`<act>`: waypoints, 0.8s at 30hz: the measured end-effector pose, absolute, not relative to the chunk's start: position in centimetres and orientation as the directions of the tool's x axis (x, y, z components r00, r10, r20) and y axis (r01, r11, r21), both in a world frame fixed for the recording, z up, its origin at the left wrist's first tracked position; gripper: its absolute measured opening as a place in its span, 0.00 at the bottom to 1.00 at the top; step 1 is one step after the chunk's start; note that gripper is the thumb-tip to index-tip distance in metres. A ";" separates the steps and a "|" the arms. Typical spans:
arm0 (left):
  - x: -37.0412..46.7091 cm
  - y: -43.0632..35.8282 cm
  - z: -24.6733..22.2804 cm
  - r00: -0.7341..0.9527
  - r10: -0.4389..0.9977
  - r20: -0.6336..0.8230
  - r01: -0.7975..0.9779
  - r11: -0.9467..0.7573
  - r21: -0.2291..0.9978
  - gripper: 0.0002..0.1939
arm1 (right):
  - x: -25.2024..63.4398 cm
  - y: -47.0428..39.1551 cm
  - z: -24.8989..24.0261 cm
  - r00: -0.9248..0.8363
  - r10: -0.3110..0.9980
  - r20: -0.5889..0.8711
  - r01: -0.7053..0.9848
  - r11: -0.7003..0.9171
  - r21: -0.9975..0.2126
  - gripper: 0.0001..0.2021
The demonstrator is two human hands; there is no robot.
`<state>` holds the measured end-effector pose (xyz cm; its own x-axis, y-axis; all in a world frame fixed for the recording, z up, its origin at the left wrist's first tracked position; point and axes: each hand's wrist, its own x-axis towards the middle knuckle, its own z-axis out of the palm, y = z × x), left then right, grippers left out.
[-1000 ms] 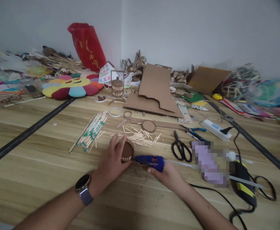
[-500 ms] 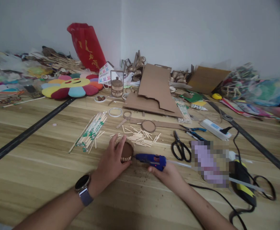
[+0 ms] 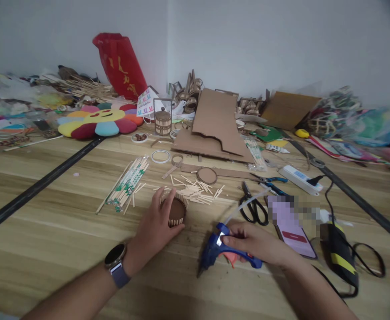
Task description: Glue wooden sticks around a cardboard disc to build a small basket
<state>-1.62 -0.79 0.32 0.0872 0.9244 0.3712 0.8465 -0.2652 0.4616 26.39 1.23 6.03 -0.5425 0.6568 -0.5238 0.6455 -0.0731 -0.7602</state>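
My left hand [image 3: 159,218] is closed around the near-left side of a small round basket [image 3: 178,209], which has a brown base and a wall of short upright sticks. Part of that wall is hidden behind my fingers. To the right, my right hand [image 3: 248,242] grips a blue hot glue gun [image 3: 211,249], its dark nozzle pointing down and toward me near the tabletop. A clear glue stick [image 3: 244,206] sticks out of the gun's back end. Just beyond the basket lie loose cut sticks [image 3: 195,191] and a round cardboard disc [image 3: 207,175] with a dark rim.
Black scissors [image 3: 253,209], pliers [image 3: 271,182], a phone [image 3: 293,238] and a power strip [image 3: 300,180] lie to the right. Packaged sticks [image 3: 128,182] are on the left. Cardboard sheets [image 3: 215,124] and a finished lidded bucket [image 3: 163,122] stand farther back.
My right hand has pulled the glue gun away from the basket, toward me and right, turning its nozzle from leftward to downward. My left hand and the basket stay put.
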 end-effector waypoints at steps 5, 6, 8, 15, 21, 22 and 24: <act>-1.6 -0.8 0.2 0.088 0.924 0.372 0.854 -0.263 0.450 0.52 | 25.5 1.7 7.3 -0.323 0.878 -0.353 0.911 0.186 -0.369 0.19; -1.6 -0.8 0.2 0.089 0.923 0.374 0.854 -0.264 0.448 0.52 | 25.0 2.0 7.6 -0.285 0.913 -0.291 0.934 0.196 -0.298 0.16; -1.6 -0.8 0.2 0.092 0.923 0.375 0.851 -0.268 0.452 0.52 | 23.6 2.5 8.1 -0.305 0.935 -0.183 0.940 0.264 -0.218 0.10; -1.6 -0.7 0.2 0.094 0.919 0.382 0.836 -0.282 0.471 0.52 | 19.0 5.9 6.5 -0.450 0.885 -0.122 0.893 0.449 -0.039 0.09; -1.5 -0.8 0.2 0.091 0.922 0.377 0.824 -0.282 0.491 0.53 | 18.8 7.1 4.7 -0.427 0.893 -0.140 0.902 0.432 0.006 0.10; -1.5 -0.8 0.2 0.089 0.921 0.378 0.822 -0.282 0.494 0.53 | 19.0 7.0 4.7 -0.423 0.895 -0.142 0.904 0.428 0.006 0.11; -1.5 -0.8 0.1 0.090 0.920 0.382 0.821 -0.286 0.494 0.52 | 19.2 6.8 5.0 -0.420 0.896 -0.143 0.906 0.423 -0.007 0.11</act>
<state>-1.52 -0.79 0.11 0.0900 0.9196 0.3824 0.8210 -0.2859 0.4942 19.15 6.81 5.01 -0.4199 0.8962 -0.1433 0.9059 0.4235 -0.0065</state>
